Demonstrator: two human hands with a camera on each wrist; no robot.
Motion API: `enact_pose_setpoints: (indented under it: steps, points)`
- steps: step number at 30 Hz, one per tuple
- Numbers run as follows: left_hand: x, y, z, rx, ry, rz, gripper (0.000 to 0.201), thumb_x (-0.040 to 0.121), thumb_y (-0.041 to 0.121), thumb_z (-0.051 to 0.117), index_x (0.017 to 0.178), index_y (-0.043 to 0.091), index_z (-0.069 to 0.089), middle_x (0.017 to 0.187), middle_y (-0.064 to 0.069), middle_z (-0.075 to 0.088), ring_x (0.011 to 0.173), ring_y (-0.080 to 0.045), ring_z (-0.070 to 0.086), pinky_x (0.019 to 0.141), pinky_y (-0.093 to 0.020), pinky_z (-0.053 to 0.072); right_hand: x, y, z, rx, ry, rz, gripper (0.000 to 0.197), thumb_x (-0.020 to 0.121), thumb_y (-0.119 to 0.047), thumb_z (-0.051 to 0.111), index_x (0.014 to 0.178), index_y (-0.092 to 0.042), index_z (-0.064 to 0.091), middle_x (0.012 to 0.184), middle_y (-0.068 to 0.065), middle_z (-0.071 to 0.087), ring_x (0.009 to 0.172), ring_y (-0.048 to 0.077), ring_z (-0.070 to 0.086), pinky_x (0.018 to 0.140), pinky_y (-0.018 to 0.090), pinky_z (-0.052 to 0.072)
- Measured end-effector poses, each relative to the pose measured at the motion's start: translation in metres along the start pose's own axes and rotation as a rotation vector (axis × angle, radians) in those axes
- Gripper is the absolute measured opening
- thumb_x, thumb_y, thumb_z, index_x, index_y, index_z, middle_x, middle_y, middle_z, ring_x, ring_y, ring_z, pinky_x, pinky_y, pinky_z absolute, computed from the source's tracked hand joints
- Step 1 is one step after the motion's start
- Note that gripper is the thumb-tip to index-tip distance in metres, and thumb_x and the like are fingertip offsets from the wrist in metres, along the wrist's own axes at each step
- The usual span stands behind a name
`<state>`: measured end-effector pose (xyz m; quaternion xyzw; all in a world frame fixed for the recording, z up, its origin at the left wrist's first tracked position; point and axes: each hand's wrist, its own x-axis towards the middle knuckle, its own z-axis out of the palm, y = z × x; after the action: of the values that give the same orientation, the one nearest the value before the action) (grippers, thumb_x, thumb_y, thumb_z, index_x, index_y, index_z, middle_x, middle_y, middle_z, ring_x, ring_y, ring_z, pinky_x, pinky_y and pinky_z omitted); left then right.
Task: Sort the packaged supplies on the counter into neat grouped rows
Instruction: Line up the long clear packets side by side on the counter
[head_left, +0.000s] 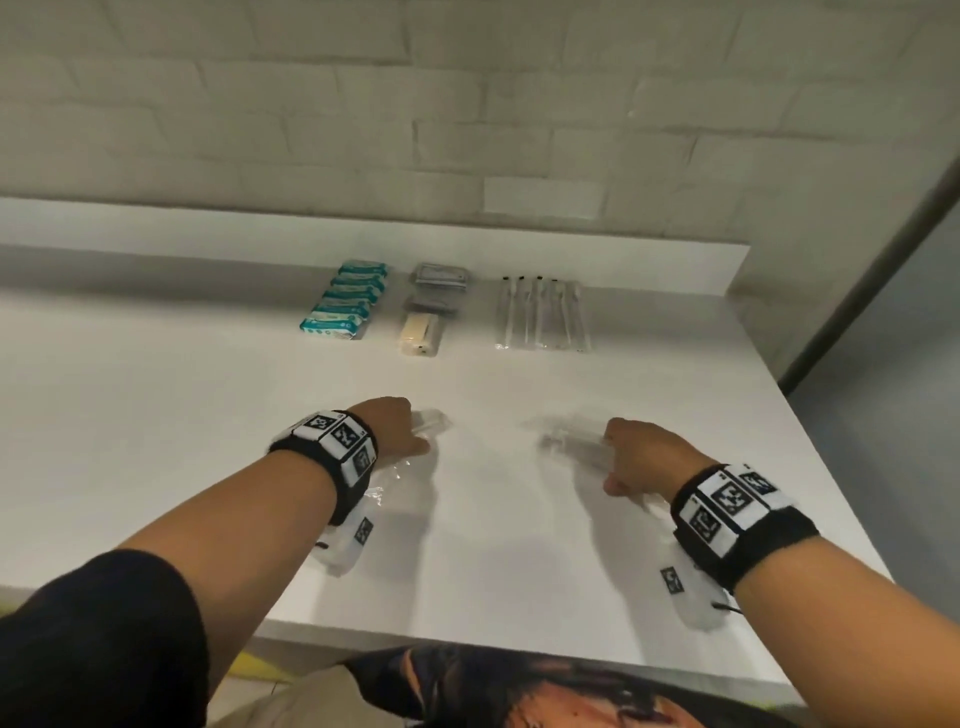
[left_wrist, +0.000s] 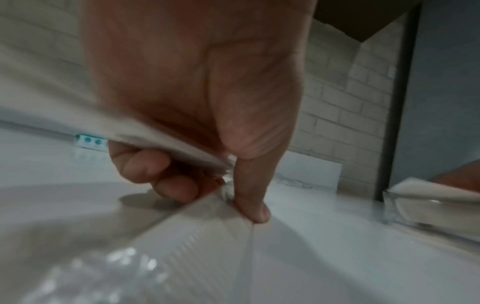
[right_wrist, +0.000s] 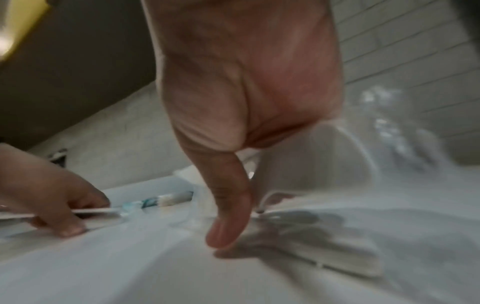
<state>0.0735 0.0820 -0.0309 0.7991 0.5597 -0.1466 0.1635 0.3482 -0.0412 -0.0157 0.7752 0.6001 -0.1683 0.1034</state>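
Observation:
My left hand (head_left: 408, 431) is near the counter's middle, fingers curled round a flat clear plastic packet (head_left: 432, 420). In the left wrist view the thumb (left_wrist: 253, 209) presses on a clear wrapper (left_wrist: 207, 236) lying on the counter, and the curled fingers (left_wrist: 155, 170) grip a pale sheet above. To the right, my right hand (head_left: 631, 460) grips another clear packet (head_left: 569, 441), blurred. The right wrist view shows that thumb (right_wrist: 226, 224) pointing down at the counter and the crinkled clear packet (right_wrist: 342, 156) behind it.
Three rows lie at the back of the white counter (head_left: 156, 415): teal packets (head_left: 345, 304), grey and cream packets (head_left: 431, 306), long clear-wrapped sticks (head_left: 540, 314). A low ledge and tiled wall stand behind. The counter's right edge (head_left: 810, 431) runs diagonally.

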Motion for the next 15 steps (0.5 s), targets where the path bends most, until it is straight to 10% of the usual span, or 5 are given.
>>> enact_pose_setpoints:
  steps: [9, 15]
  points:
    - [0.008, 0.031, 0.010, -0.174, 0.055, 0.125, 0.034, 0.089, 0.028, 0.055, 0.116, 0.009, 0.049, 0.119, -0.008, 0.058, 0.106, -0.025, 0.055, 0.079, -0.028, 0.038, -0.001, -0.011, 0.004, 0.030, -0.097, 0.063, 0.048, 0.078, -0.022, 0.070, 0.120, -0.011, 0.050, 0.113, 0.007, 0.061, 0.093, 0.023, 0.059, 0.075, 0.030, 0.048]
    - [0.022, 0.069, 0.002, -0.457, 0.017, 0.236, 0.045, 0.083, 0.026, 0.067, 0.124, 0.017, 0.050, 0.113, -0.001, 0.058, 0.096, -0.018, 0.057, 0.078, -0.025, 0.042, -0.002, -0.004, -0.004, 0.353, -0.040, 0.118, 0.049, 0.080, -0.016, 0.068, 0.123, -0.010, 0.044, 0.095, 0.003, 0.056, 0.065, 0.017, 0.052, 0.047, 0.024, 0.036]
